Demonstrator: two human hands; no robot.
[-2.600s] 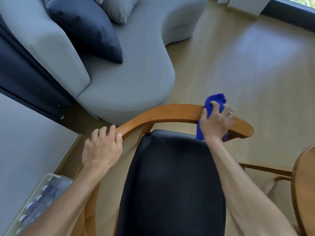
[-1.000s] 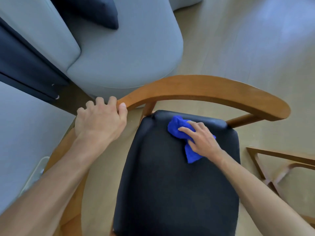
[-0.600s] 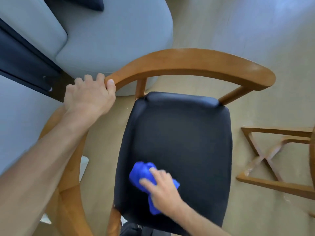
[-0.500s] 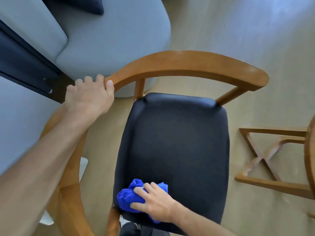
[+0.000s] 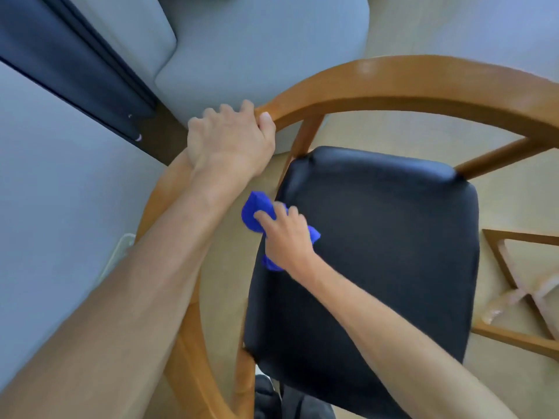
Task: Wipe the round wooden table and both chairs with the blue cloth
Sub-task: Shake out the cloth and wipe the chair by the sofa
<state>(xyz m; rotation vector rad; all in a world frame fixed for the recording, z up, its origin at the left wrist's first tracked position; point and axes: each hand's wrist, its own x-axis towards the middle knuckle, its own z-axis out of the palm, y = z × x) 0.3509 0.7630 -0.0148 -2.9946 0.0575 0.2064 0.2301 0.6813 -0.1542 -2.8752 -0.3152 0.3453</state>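
Currently right hand (image 5: 287, 237) fingers clamped on bunched blue cloth (image 5: 257, 213), pressing it on left edge of chair's black seat (image 5: 378, 252), toward the back. Left hand (image 5: 230, 143) fingers wrapped together around curved wooden backrest rail (image 5: 408, 77). Grey sofa (image 5: 257, 40) just behind chair. Wooden table base (image 5: 520, 285) partly visible on the right, near seat

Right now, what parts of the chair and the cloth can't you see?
Head view only:
- Blue cloth: its middle is covered by the right hand pressing it on the black seat.
- Wooden armrest: the part under the left hand and forearm is hidden; its right end is cut off by the picture edge.
- Chair legs: hidden beneath the seat.
- Round table: only its base shows; its top is out of frame.
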